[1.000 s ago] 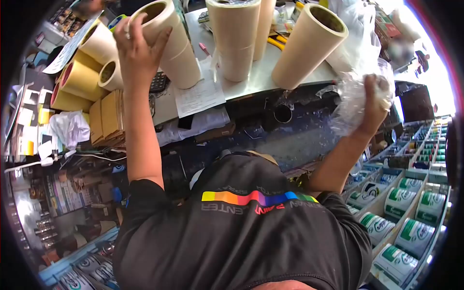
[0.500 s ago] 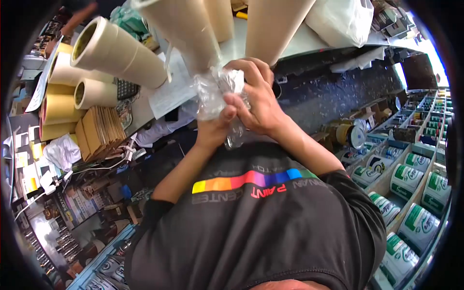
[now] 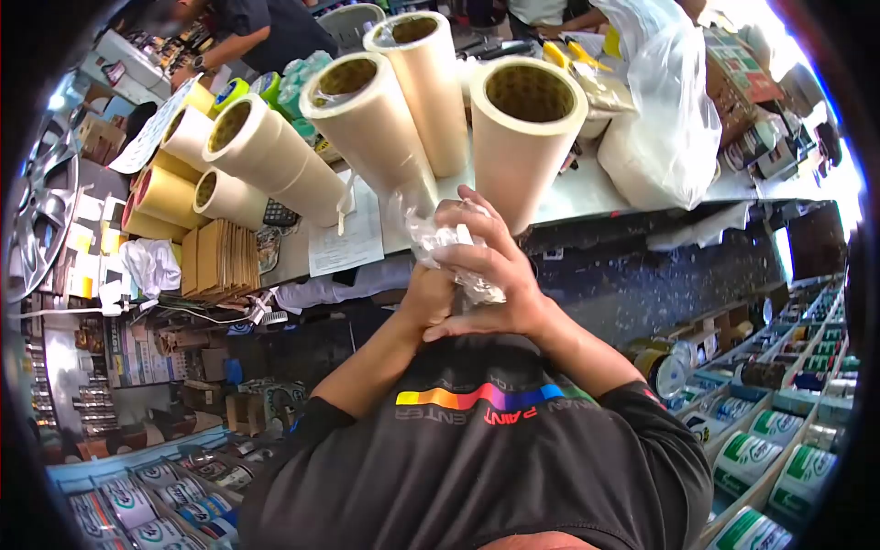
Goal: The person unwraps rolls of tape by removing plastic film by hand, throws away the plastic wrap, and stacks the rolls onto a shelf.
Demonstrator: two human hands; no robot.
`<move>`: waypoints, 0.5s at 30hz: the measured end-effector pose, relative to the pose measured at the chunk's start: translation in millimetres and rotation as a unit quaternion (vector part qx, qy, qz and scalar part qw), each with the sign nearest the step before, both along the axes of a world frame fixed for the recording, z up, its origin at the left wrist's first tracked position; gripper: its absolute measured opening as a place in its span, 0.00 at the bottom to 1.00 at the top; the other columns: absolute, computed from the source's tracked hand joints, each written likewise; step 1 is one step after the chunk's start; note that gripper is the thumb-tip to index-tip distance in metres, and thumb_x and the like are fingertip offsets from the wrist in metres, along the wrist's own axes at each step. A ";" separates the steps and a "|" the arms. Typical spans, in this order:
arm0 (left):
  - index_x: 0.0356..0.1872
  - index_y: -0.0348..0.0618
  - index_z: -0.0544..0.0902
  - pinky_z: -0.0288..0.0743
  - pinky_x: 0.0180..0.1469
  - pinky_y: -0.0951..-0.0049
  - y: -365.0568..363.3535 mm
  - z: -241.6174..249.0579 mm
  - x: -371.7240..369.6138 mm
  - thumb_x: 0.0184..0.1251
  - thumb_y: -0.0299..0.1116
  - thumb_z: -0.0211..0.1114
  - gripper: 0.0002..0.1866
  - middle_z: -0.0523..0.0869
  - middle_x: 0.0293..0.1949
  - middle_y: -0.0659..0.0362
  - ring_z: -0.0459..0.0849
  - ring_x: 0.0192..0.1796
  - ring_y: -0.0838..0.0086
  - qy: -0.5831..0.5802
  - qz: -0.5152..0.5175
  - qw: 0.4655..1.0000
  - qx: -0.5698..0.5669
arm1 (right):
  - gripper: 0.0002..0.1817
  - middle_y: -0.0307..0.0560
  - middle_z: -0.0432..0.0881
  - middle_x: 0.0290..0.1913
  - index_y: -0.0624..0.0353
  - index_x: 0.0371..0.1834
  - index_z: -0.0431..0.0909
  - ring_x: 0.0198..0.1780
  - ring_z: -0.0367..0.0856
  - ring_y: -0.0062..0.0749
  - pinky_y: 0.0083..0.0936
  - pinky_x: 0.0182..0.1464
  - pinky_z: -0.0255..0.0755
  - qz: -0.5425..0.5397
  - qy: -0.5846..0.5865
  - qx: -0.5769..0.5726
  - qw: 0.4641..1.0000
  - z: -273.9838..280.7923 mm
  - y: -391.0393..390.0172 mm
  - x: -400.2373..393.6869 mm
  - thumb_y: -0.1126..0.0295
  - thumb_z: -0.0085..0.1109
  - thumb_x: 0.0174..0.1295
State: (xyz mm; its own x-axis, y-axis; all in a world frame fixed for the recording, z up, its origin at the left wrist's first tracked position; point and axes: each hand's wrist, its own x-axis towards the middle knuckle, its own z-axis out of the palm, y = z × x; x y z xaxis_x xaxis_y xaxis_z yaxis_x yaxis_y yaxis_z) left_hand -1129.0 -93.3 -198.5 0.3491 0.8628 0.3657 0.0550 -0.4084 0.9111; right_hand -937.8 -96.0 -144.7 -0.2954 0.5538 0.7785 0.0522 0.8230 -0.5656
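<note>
Crumpled clear plastic wrap [image 3: 454, 247] is bunched between my two hands, close to my chest. My right hand [image 3: 500, 270] has its fingers curled over the wrap from the right. Just beneath and to the left, my left hand [image 3: 429, 298] is closed around the lower part of the same bundle. Beyond the hands, tall cream rolls stand on the counter: one [image 3: 367, 128] with plastic in its core, one [image 3: 440, 101] behind it, and a wide one [image 3: 527, 147] to the right.
Stacked tape rolls [image 3: 275, 156], a paper sheet [image 3: 346, 240] and cardboard pieces [image 3: 220, 261] lie on the counter's left. A white plastic bag [image 3: 660, 147] sits at its right. Paint cans [image 3: 747, 458] fill shelves at right. A person [image 3: 266, 32] is at back left.
The view has tilted up, showing the roll tops and a person behind. The wrap is gathered more tightly between my hands, and my right hand's fingers have moved over it.
</note>
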 end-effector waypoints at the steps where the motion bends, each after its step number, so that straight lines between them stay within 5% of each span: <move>1: 0.70 0.37 0.70 0.68 0.71 0.61 2.4 6.2 2.7 0.68 0.34 0.63 0.30 0.77 0.65 0.53 0.76 0.68 0.65 -0.070 -0.041 0.994 -0.075 | 0.46 0.55 0.71 0.70 0.50 0.64 0.78 0.78 0.60 0.66 0.61 0.76 0.56 0.013 0.000 0.007 1.000 7.0 6.9 3.5 0.54 0.88 0.37; 2: 0.72 0.38 0.68 0.66 0.73 0.61 0.7 11.9 5.2 0.66 0.35 0.65 0.33 0.75 0.67 0.53 0.74 0.70 0.64 -0.140 -0.084 0.975 -0.153 | 0.34 0.53 0.78 0.63 0.54 0.57 0.82 0.74 0.69 0.62 0.58 0.74 0.63 0.012 0.010 0.015 1.000 18.8 4.2 5.5 0.62 0.86 0.43; 6: 0.76 0.41 0.63 0.62 0.75 0.58 -18.0 71.0 35.1 0.55 0.39 0.72 0.45 0.72 0.70 0.54 0.69 0.74 0.64 -0.282 -0.172 0.897 -0.293 | 0.21 0.54 0.85 0.51 0.59 0.46 0.83 0.60 0.85 0.56 0.46 0.63 0.78 -0.050 0.034 -0.007 0.998 34.9 -8.5 29.4 0.79 0.75 0.46; 9: 0.70 0.41 0.67 0.63 0.72 0.56 -17.3 88.0 58.3 0.49 0.46 0.76 0.46 0.70 0.69 0.50 0.69 0.71 0.59 -0.038 -0.011 0.999 0.002 | 0.19 0.56 0.87 0.44 0.57 0.36 0.80 0.45 0.88 0.47 0.34 0.47 0.79 -0.144 0.045 0.027 0.988 37.1 -11.8 69.6 0.71 0.76 0.39; 10: 0.69 0.41 0.69 0.64 0.72 0.56 8.7 86.4 36.1 0.50 0.47 0.76 0.44 0.70 0.68 0.49 0.70 0.70 0.58 0.076 0.021 0.976 0.205 | 0.18 0.55 0.86 0.41 0.57 0.33 0.78 0.41 0.87 0.43 0.34 0.45 0.78 -0.184 0.080 0.023 0.979 42.5 -12.2 79.0 0.69 0.76 0.39; 12: 0.66 0.41 0.71 0.65 0.70 0.56 37.3 96.2 23.7 0.52 0.49 0.77 0.42 0.69 0.67 0.47 0.73 0.65 0.55 0.161 0.158 0.880 0.418 | 0.19 0.52 0.84 0.37 0.58 0.29 0.75 0.37 0.83 0.38 0.32 0.42 0.76 -0.227 0.076 -0.010 0.971 55.1 -17.0 98.0 0.65 0.79 0.44; 15: 0.66 0.38 0.71 0.69 0.68 0.55 81.9 113.8 6.4 0.50 0.50 0.83 0.46 0.70 0.64 0.44 0.75 0.63 0.51 0.122 0.393 0.802 0.434 | 0.22 0.51 0.83 0.37 0.62 0.35 0.77 0.38 0.82 0.40 0.31 0.44 0.75 -0.205 0.079 -0.084 0.972 58.7 -20.6 98.2 0.62 0.82 0.48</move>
State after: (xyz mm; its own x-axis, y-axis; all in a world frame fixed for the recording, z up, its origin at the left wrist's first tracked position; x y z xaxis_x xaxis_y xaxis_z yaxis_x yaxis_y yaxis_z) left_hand -1122.6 -11.5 -84.7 -0.0249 0.3099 0.9505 0.7396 -0.6339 0.2260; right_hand -839.6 -116.5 -86.0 0.0926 0.7234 0.6842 0.2579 0.6463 -0.7182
